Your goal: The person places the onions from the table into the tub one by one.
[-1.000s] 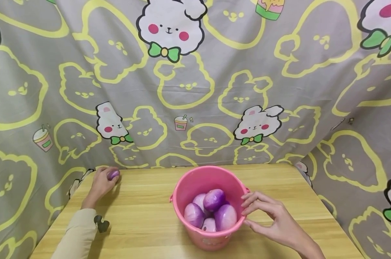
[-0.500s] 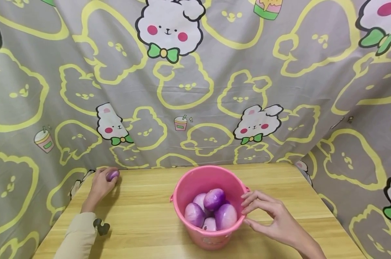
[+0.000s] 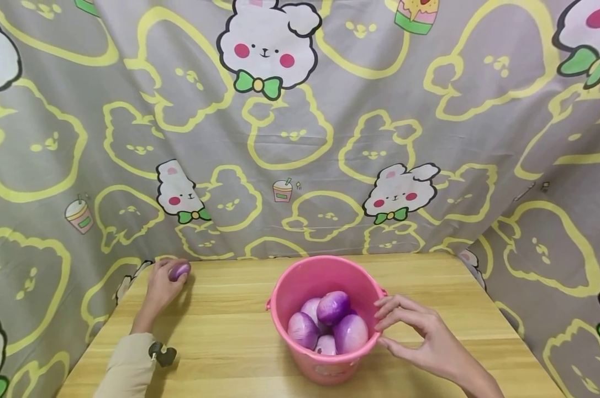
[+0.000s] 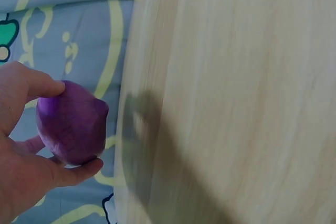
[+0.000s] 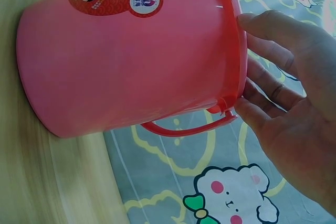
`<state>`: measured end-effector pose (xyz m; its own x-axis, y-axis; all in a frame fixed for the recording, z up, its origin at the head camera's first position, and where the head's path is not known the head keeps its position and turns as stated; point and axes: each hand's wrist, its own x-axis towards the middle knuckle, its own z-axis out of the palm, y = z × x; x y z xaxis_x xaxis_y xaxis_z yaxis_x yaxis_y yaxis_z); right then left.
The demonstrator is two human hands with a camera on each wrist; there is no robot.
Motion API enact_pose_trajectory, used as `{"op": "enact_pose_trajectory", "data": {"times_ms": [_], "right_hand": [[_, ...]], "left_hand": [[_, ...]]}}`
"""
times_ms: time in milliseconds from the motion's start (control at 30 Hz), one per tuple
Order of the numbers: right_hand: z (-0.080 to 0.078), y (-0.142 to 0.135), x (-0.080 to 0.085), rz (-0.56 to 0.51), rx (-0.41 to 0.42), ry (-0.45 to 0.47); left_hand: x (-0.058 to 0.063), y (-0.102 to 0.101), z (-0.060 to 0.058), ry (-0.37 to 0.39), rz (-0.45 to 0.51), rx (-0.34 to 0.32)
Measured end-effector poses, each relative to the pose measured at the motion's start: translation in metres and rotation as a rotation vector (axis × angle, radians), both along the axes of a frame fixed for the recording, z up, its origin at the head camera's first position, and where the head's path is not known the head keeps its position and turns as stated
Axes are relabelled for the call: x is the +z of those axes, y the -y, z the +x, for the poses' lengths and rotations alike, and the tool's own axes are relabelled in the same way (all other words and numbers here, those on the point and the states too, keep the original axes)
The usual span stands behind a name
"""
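Observation:
At the far left corner of the table, my left hand (image 3: 163,284) holds a purple onion (image 3: 180,271) between thumb and fingers. In the left wrist view the onion (image 4: 73,123) shows a small pointed nub and fine streaks. A pink bucket (image 3: 307,365) stands upright right of the table's middle. Several purple-and-white onions (image 3: 351,333) lie inside it, the top one (image 3: 333,307) darkest. My right hand (image 3: 419,331) pinches the bucket's right rim, thumb outside and fingertips over the edge. In the right wrist view the bucket (image 5: 126,66) carries a red label.
A wooden table (image 3: 220,331) spans the view below a grey curtain (image 3: 320,121) printed with bunnies. The bucket's pink handle (image 5: 184,131) hangs beside its wall. A black clip-like piece (image 3: 163,354) sits at my left sleeve (image 3: 128,365).
The whole head view shifts slightly to the right. My left hand still holds the onion in the same corner, and my right hand stays on the bucket's rim.

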<state>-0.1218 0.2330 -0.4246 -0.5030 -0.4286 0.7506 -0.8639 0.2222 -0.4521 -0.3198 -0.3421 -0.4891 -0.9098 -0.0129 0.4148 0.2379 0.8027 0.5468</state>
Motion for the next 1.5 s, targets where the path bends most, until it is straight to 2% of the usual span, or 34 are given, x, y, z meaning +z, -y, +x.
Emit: {"op": "enact_pose_trajectory", "data": {"times_ms": [233,833,1033,1133,1267,1500], "right_hand": [[0.0,-0.002,0.0,0.008,-0.01,-0.001],[-0.001,-0.001,-0.002,-0.004,0.024,0.019],[-0.001,-0.001,-0.002,0.0,0.021,0.003],[-0.001,-0.001,-0.002,0.005,0.012,-0.004],[-0.001,-0.001,-0.001,0.005,0.002,-0.011],[0.0,0.0,0.001,0.0,0.014,-0.015]], "left_hand": [[0.001,-0.007,0.004,-0.056,0.023,0.004],[0.008,-0.01,0.024,-0.091,0.082,-0.001],[0.015,-0.014,0.031,-0.066,0.103,0.02],[0.02,-0.017,0.033,-0.035,0.138,0.039],[0.024,-0.019,0.037,-0.031,0.192,0.063],[0.029,-0.025,0.045,-0.107,0.208,0.057]]}}
